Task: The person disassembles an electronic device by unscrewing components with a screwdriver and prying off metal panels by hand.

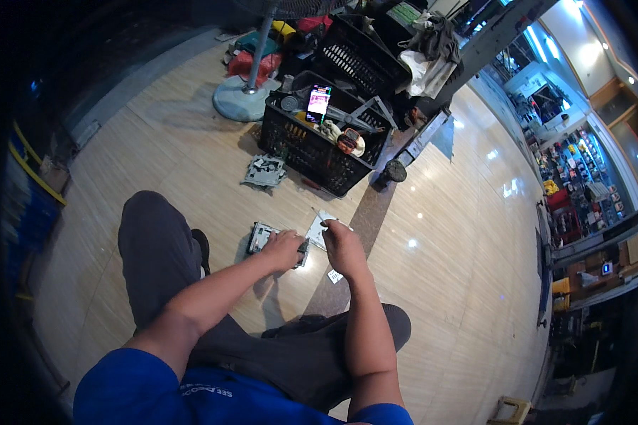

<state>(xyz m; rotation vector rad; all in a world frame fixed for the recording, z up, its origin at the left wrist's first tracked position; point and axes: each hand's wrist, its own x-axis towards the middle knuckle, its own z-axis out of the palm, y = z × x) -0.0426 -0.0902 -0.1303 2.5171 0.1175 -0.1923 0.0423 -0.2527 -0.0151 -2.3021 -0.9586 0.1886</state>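
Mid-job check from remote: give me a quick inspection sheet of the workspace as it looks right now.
Surface: wooden floor, with glossy tiles to the right.
Job's things: grey metal drive unit on the floor; thin tool.
Clutter: second metal unit; black crate of tools with a lit phone.
Grippers: left hand rests on the unit; right hand holds the thin tool.
Cables: nothing seen.
Surroundings: fan base; shelves at right.

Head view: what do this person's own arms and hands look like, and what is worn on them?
Both forearms are bare. The left hand and right hand show no gloves; a watch or rings cannot be made out. Short blue sleeves with faint pale lettering cover the upper arms.
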